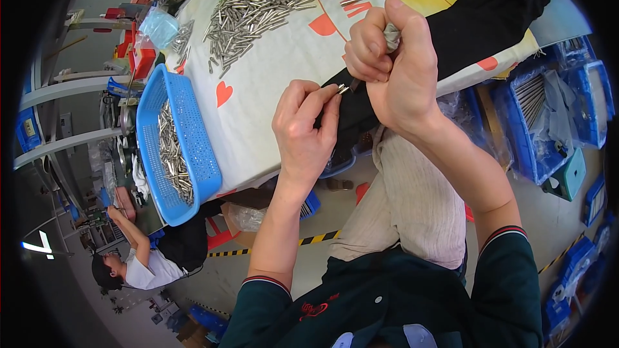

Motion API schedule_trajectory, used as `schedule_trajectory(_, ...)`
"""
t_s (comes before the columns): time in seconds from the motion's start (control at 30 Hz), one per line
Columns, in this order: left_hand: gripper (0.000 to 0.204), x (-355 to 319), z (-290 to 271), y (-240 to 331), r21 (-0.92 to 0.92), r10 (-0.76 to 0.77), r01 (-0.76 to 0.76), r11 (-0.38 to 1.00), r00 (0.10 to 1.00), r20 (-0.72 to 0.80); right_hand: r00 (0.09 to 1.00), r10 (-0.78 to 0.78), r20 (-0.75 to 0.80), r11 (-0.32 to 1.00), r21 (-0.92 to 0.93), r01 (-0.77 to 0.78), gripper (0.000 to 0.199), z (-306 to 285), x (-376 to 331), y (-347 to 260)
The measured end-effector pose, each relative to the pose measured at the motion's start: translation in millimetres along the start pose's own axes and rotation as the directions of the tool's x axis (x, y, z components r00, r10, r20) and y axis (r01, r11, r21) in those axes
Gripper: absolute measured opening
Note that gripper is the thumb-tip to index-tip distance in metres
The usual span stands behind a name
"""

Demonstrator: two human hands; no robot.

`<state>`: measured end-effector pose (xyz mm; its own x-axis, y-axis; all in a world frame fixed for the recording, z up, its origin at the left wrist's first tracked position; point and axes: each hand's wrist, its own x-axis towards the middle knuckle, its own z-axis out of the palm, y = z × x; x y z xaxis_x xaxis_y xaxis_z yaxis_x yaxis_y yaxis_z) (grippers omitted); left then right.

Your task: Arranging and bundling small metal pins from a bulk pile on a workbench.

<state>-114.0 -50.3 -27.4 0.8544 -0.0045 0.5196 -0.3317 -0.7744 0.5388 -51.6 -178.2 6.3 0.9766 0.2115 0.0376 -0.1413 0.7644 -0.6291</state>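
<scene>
My left hand (306, 122) pinches a small shiny metal pin (343, 89) between thumb and fingertips, most of it hidden by the fingers. My right hand (403, 64) is closed round a tool with a pale wrapped handle (391, 37). A short dark flat tip of that tool (354, 84) shows below the fist, close to the pin; I cannot tell whether they touch. Both hands are over a black cloth (474, 29) laid along the near table edge. Beyond them, a large heap of similar metal pins (277, 0) lies on the white patterned tablecloth (258, 116).
A blue perforated basket (193, 148) with more pins stands at the table's left edge. Blue bins (535, 122) with metal rods and plastic bags stand at the right. A teal box (567, 177) sits below them. Another person (145, 261) works at the far left.
</scene>
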Motion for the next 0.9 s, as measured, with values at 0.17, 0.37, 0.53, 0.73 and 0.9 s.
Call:
schedule_trajectory(0.17,0.012,0,-1,2,0.013,-0.001,0.001,1.000,1.000,-0.001,1.000,-0.017,-0.001,1.000,-0.012,0.017,0.044,1,1,-1)
schedule_trajectory(0.37,0.012,0,-2,1,0.019,0.001,-0.001,1.000,1.000,0.006,1.000,0.000,-0.005,1.000,-0.001,0.000,0.044,2,1,1)
schedule_trajectory(0.53,0.011,2,0,0,0.003,0.003,-0.003,1.000,1.000,0.004,1.000,-0.008,-0.009,1.000,-0.015,0.008,0.044,3,2,2)
schedule_trajectory(0.73,0.012,1,0,-1,-0.008,-0.008,0.008,1.000,1.000,0.010,0.999,-0.007,0.041,0.998,-0.057,0.009,0.042,1,1,5)
schedule_trajectory(0.9,0.012,1,-2,1,0.003,0.005,-0.005,1.000,1.000,0.017,0.981,-0.147,0.130,0.972,-0.166,0.167,0.041,2,-4,14)
